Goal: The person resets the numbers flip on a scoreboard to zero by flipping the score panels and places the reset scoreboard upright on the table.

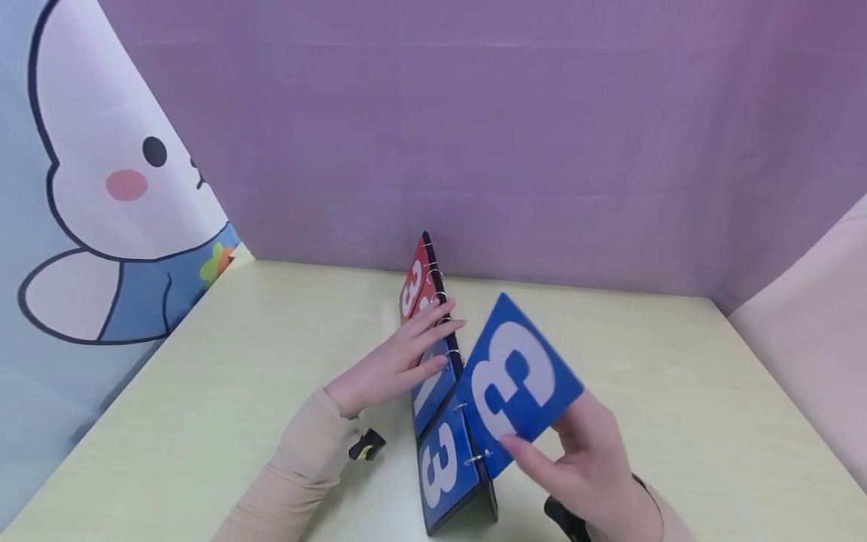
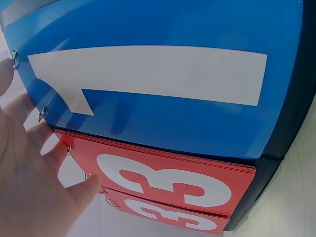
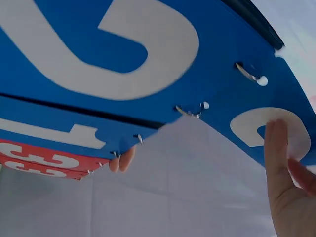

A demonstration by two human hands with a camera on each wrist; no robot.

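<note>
A tent-shaped flip scoreboard with black backing (image 1: 440, 275) stands on the table, red cards (image 2: 163, 180) at its far end and blue cards nearer. The left hand (image 1: 400, 361) rests on its top edge by the metal rings, fingers spread, beside the blue card with a white 1 (image 2: 148, 74). Between thumb and fingers, the right hand (image 1: 596, 467) pinches a blue card with a white 3 (image 1: 515, 369), lifted to the right on its rings. Another blue 3 card (image 1: 440, 467) lies on the scoreboard's near end. In the right wrist view, the right hand (image 3: 286, 182) holds the lifted card.
The pale yellow table top (image 1: 677, 391) surrounds the scoreboard. A purple cloth (image 1: 474, 135) hangs behind it, and a blue cloth with a white cartoon figure (image 1: 101, 188) is at the left. Both wrists carry small black devices.
</note>
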